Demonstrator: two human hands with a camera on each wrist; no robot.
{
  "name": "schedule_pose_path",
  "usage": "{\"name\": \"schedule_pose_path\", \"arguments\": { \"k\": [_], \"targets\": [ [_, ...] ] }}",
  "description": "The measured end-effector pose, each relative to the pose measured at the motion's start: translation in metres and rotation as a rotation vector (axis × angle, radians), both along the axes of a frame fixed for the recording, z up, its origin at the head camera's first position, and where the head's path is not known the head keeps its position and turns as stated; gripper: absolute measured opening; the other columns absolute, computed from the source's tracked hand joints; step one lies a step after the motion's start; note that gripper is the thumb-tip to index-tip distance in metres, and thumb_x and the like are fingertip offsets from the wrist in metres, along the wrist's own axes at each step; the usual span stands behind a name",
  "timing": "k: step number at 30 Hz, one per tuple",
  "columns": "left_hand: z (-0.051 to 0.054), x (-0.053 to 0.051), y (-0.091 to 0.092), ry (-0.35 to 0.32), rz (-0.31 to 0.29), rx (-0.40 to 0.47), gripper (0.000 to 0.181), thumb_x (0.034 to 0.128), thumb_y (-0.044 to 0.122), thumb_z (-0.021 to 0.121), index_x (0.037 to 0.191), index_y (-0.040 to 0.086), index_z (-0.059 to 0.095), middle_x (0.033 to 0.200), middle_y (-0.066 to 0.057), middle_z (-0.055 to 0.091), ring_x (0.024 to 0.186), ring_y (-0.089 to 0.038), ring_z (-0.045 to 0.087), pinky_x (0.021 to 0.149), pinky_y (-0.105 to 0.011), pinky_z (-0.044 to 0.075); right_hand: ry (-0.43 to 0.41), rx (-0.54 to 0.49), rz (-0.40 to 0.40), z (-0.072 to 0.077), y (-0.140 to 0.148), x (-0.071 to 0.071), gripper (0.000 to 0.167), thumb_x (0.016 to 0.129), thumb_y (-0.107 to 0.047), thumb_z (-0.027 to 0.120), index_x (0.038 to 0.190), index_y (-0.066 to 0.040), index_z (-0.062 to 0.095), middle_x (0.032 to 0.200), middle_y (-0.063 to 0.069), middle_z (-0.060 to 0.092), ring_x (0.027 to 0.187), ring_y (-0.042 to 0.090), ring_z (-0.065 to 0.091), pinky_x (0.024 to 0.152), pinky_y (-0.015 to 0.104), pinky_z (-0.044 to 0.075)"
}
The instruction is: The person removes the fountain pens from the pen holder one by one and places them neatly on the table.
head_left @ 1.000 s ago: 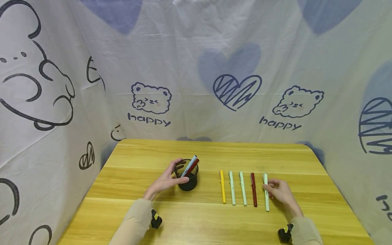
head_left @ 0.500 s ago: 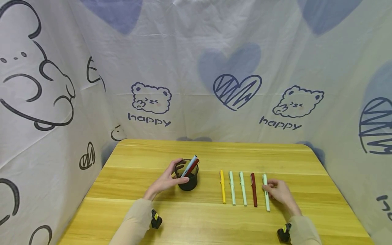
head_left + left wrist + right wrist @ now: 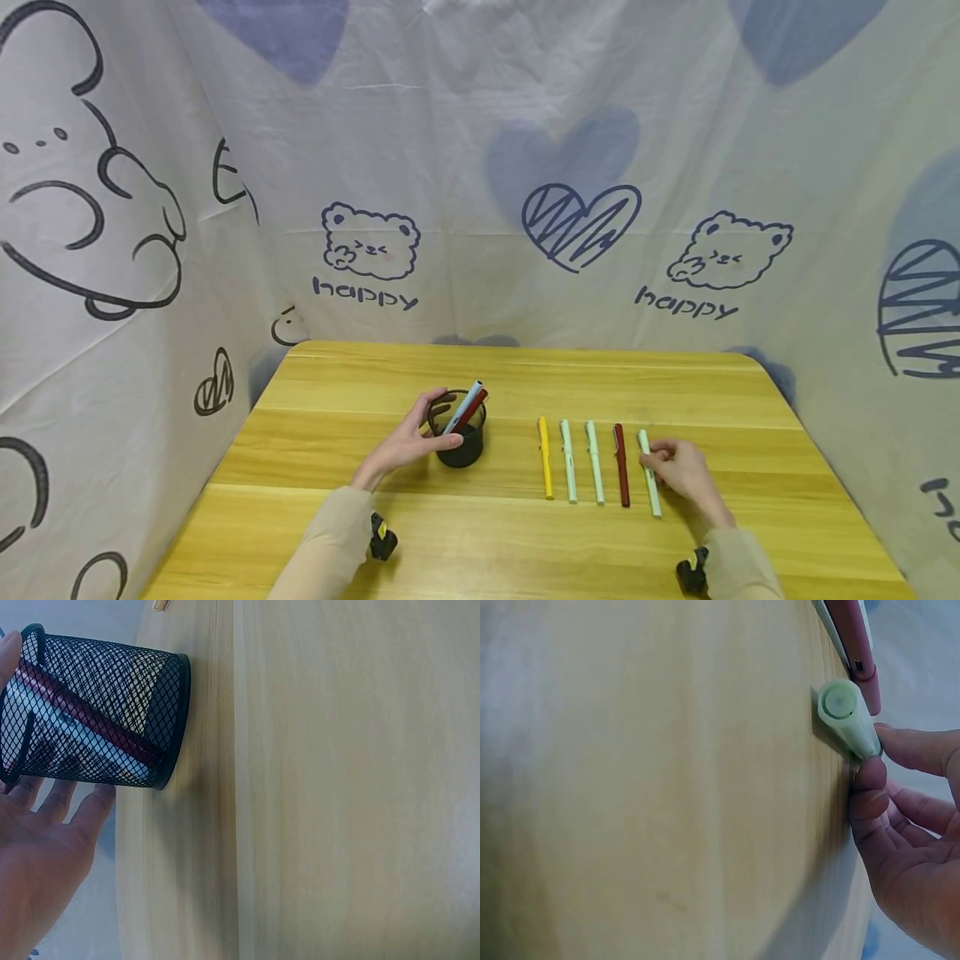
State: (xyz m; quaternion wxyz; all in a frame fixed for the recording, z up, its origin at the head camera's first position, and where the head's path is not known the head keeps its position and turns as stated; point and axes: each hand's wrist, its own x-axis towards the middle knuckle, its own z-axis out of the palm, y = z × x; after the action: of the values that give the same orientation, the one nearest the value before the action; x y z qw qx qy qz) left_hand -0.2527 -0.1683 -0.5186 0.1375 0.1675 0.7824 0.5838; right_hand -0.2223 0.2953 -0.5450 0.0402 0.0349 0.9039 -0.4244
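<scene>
My left hand grips the side of a black mesh pen holder, its thumb at the near side. In the left wrist view the mesh holder shows a light blue pen and a dark red pen leaning inside. With thumb and fingers my right hand pinches the rightmost pale green pen, which lies slightly slanted on the table. That pen's round end faces the right wrist camera, beside the fingers.
Left of the pinched pen lie a dark red pen, two pale green pens and a yellow pen, roughly parallel. A printed cloth hangs behind the wooden table.
The far end of the pale green pen in my right hand has swung left, and that hand has shifted slightly left with it. My left hand and the holder have stayed put.
</scene>
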Motion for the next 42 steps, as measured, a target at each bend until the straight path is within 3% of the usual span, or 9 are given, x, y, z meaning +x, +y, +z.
{"name": "schedule_pose_path", "arguments": {
  "k": [23, 42],
  "targets": [
    [-0.0014, 0.0004, 0.0002, 0.011, 0.002, -0.017, 0.092, 0.0913, 0.027, 0.076, 0.160, 0.013, 0.017, 0.165, -0.006, 0.031, 0.156, -0.034, 0.022, 0.120, -0.063, 0.030, -0.003, 0.031, -0.016, -0.0038, 0.0003, -0.0030, 0.037, 0.094, -0.013, 0.066, 0.118, 0.015, 0.061, 0.079, 0.008, 0.062, 0.060, 0.012, 0.058, 0.051, 0.023, 0.046],
    [0.0010, 0.0019, 0.0009, -0.016, 0.015, -0.017, 0.092, 0.0903, 0.029, 0.077, 0.161, 0.015, 0.018, 0.166, -0.007, 0.028, 0.156, -0.035, 0.019, 0.121, -0.063, 0.028, 0.017, 0.038, -0.012, -0.0004, -0.0015, -0.0032, 0.038, 0.095, -0.012, 0.065, 0.121, 0.015, 0.060, 0.084, 0.013, 0.065, 0.061, 0.013, 0.059, 0.054, 0.025, 0.050]
  ]
}}
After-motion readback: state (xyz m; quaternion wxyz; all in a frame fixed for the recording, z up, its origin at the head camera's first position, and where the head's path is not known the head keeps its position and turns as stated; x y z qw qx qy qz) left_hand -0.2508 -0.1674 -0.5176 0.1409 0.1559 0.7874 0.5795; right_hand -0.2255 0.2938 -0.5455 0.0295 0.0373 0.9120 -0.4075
